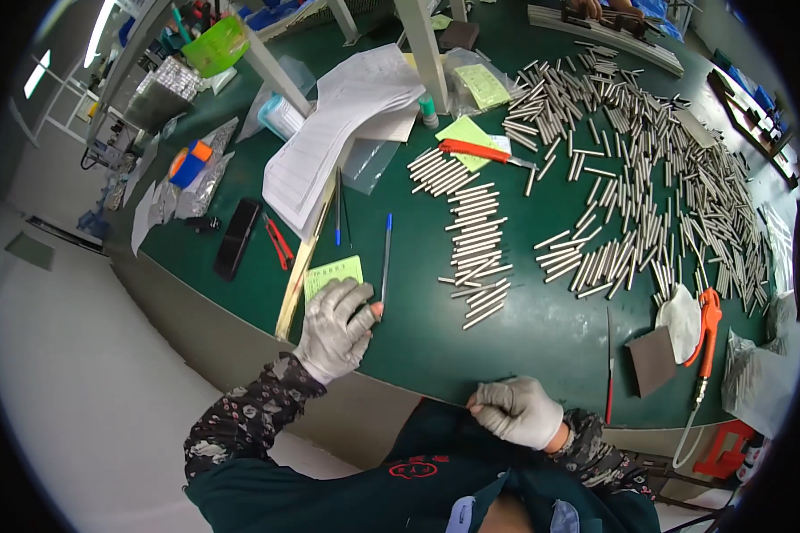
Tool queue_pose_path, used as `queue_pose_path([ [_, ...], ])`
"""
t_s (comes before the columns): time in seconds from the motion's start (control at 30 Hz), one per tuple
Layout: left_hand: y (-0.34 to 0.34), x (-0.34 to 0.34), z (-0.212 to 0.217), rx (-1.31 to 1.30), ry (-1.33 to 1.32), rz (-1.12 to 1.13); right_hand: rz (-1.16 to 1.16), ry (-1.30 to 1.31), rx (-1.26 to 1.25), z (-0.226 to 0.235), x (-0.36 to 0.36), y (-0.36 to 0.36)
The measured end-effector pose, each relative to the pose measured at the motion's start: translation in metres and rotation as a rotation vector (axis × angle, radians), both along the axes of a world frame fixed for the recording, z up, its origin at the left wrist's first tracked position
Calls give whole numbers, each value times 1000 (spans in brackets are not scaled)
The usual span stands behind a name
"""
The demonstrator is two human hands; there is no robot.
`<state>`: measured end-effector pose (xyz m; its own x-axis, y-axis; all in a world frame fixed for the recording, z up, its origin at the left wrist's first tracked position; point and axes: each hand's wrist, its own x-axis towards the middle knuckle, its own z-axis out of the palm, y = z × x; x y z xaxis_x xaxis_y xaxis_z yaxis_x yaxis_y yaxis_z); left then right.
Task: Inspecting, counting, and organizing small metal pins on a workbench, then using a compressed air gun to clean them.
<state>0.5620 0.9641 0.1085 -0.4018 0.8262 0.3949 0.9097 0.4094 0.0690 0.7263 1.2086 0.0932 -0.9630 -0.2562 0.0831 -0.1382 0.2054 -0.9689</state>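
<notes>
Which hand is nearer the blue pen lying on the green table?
Left. The left hand sits at the lower end of the blue pen, fingertips by it. The right hand is off at the table's near edge, well apart.

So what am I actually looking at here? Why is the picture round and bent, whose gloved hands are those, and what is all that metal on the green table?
There is no machine here: a person wears a wide-angle camera on the head, looking down, which is why straight edges curve toward the rim. The two gloved hands are that person's own. The left hand rests at the near edge of the green table, its fingers at the lower end of a blue pen and beside a small green note; whether it grips the pen is unclear. The right hand is closed at the table's front edge, close to the body; what it pinches, if anything, is too small to tell. Across the table lie many short metal rods, some lined up in a neat column. There are also a stack of papers, an orange-handled tool and a dark phone.
</notes>
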Motion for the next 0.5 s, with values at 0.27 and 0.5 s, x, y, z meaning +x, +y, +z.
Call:
queue_pose_path([
  [0.27, -4, 1, -6, 96, 224, -46, -208, -153, -81, -13, 3, -8],
  [0.5, 39, 1, 5, -53, -32, 570, -280, -190, -189, -5, 4, -15],
])
